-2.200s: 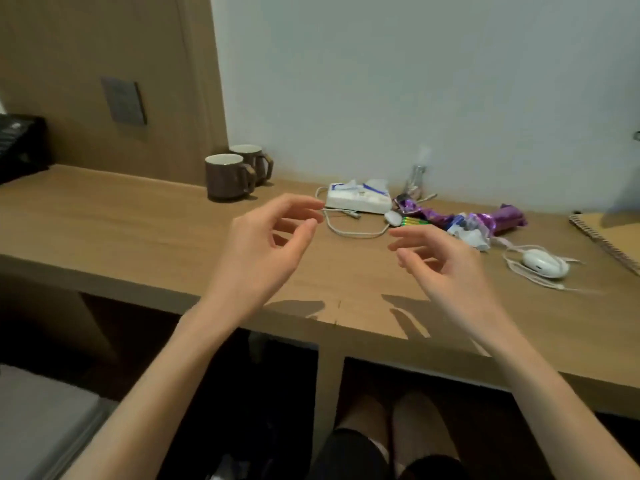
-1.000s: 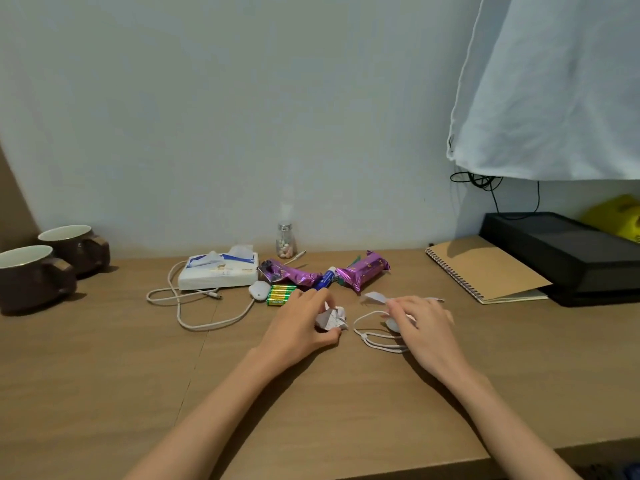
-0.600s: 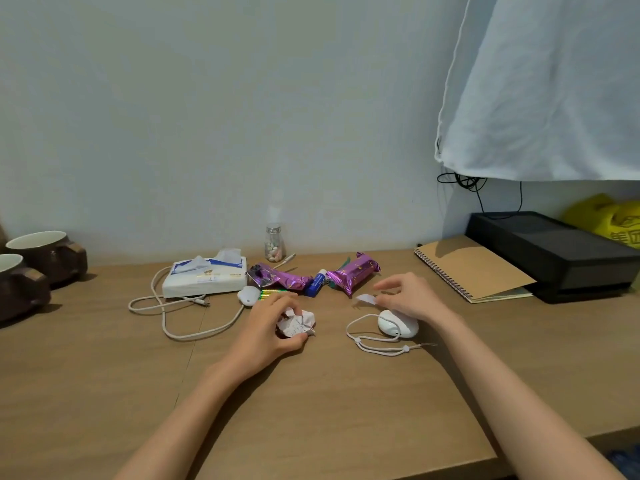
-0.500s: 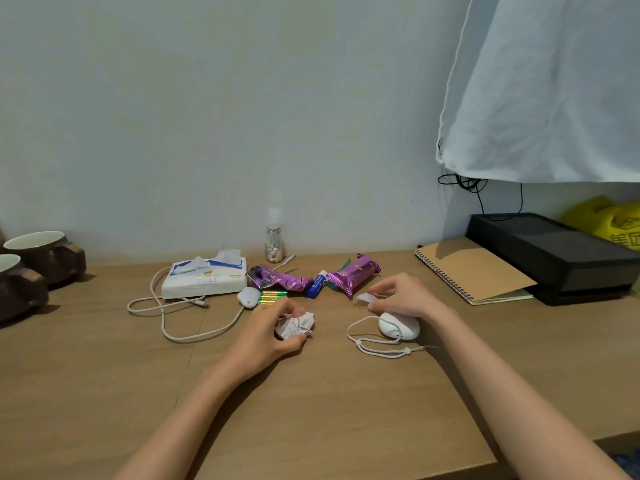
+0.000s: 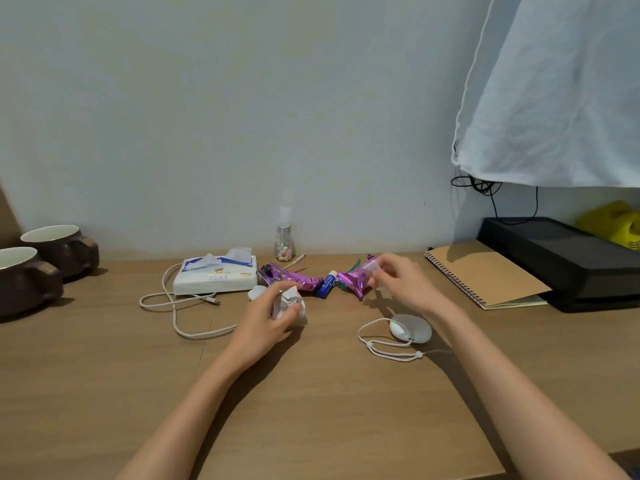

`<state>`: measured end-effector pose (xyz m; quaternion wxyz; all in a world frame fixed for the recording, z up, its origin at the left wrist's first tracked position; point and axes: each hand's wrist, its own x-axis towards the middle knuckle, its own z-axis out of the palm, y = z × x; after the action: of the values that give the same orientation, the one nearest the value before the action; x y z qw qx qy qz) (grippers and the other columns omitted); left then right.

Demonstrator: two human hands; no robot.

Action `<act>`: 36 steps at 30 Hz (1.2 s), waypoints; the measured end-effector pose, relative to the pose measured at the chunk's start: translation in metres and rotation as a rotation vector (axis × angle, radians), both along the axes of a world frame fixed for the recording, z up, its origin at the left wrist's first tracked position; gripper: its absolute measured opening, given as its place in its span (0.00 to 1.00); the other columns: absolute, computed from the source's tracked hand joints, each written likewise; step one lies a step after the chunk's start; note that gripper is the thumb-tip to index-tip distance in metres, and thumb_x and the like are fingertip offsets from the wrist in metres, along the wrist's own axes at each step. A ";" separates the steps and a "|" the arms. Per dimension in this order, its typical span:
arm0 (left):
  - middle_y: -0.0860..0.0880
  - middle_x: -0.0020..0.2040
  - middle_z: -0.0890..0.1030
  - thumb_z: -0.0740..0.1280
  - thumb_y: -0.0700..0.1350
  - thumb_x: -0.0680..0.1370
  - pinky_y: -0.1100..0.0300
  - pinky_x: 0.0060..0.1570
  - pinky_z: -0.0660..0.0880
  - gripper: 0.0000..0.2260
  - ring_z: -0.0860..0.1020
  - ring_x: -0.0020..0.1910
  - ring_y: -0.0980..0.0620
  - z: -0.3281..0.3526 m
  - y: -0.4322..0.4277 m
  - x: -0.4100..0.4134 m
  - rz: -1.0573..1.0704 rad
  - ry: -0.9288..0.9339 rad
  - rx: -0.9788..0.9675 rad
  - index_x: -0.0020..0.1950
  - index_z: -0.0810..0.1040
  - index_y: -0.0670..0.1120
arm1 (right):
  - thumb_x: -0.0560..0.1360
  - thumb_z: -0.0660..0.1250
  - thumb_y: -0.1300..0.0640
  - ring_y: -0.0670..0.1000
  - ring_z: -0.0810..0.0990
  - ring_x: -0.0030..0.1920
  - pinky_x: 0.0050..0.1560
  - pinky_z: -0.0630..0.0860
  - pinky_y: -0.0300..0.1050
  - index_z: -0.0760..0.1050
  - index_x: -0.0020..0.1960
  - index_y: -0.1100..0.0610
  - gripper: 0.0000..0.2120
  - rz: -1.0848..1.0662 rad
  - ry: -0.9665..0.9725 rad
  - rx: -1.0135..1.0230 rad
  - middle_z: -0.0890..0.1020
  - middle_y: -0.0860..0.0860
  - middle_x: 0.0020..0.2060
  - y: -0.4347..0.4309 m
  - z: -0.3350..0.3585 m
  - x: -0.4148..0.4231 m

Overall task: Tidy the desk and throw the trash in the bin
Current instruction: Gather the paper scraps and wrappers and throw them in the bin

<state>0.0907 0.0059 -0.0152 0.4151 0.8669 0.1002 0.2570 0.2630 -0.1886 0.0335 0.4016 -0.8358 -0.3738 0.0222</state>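
Observation:
My left hand point(image 5: 265, 315) is closed around a crumpled white paper ball point(image 5: 292, 304) just above the wooden desk point(image 5: 104, 375). My right hand point(image 5: 403, 282) pinches a small white paper scrap point(image 5: 372, 266) beside a purple snack wrapper point(image 5: 355, 280). A second purple wrapper point(image 5: 289, 277) and a small blue tube point(image 5: 325, 287) lie between my hands. No bin is in view.
A white tissue pack point(image 5: 216, 275) and a looped white cable point(image 5: 180, 313) lie at left. Two brown mugs point(image 5: 38, 265) stand far left. A white oval device with a cord point(image 5: 410, 329) lies under my right forearm. A small candy jar point(image 5: 284, 242), a notebook point(image 5: 485, 275) and a black box point(image 5: 568, 258) line the back.
My left hand picked up the crumpled paper ball and lifted it slightly. My right hand took the white scrap off the desk and rose toward the purple wrapper.

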 end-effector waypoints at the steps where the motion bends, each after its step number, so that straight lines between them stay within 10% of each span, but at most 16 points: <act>1: 0.54 0.54 0.76 0.65 0.47 0.78 0.69 0.44 0.70 0.13 0.75 0.54 0.55 0.002 0.004 -0.001 0.029 -0.026 -0.034 0.62 0.72 0.54 | 0.81 0.58 0.55 0.47 0.80 0.43 0.46 0.75 0.43 0.74 0.50 0.54 0.07 0.013 0.030 0.038 0.82 0.49 0.40 0.004 0.005 -0.005; 7: 0.55 0.44 0.76 0.66 0.44 0.77 0.70 0.36 0.66 0.15 0.72 0.38 0.61 0.010 0.031 -0.010 0.300 -0.151 -0.114 0.64 0.74 0.49 | 0.80 0.61 0.54 0.45 0.72 0.38 0.40 0.70 0.40 0.68 0.55 0.56 0.07 0.141 0.109 -0.005 0.72 0.44 0.40 0.039 0.020 -0.025; 14: 0.51 0.53 0.78 0.66 0.44 0.77 0.70 0.41 0.69 0.16 0.75 0.46 0.59 0.011 0.041 -0.011 0.319 -0.185 -0.193 0.64 0.74 0.49 | 0.71 0.72 0.49 0.48 0.76 0.45 0.45 0.77 0.48 0.73 0.62 0.47 0.21 0.096 -0.265 -0.281 0.75 0.45 0.43 0.083 -0.009 -0.023; 25: 0.49 0.55 0.80 0.68 0.44 0.76 0.61 0.48 0.74 0.16 0.77 0.50 0.52 0.015 0.043 -0.014 0.358 -0.213 -0.310 0.64 0.75 0.50 | 0.76 0.67 0.53 0.53 0.78 0.46 0.44 0.78 0.51 0.76 0.40 0.57 0.09 -0.018 -0.419 -0.237 0.79 0.50 0.45 0.097 -0.022 -0.025; 36: 0.51 0.51 0.81 0.69 0.45 0.75 0.56 0.47 0.78 0.15 0.80 0.46 0.49 0.047 0.039 -0.063 0.229 -0.204 -0.230 0.61 0.77 0.52 | 0.72 0.71 0.52 0.52 0.80 0.45 0.43 0.75 0.47 0.83 0.46 0.56 0.08 0.032 -0.066 0.061 0.84 0.51 0.40 0.073 0.035 -0.069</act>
<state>0.0279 0.0454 0.0315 0.4876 0.7660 0.1843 0.3762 0.1941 -0.1156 0.0688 0.4141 -0.8172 -0.4008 -0.0105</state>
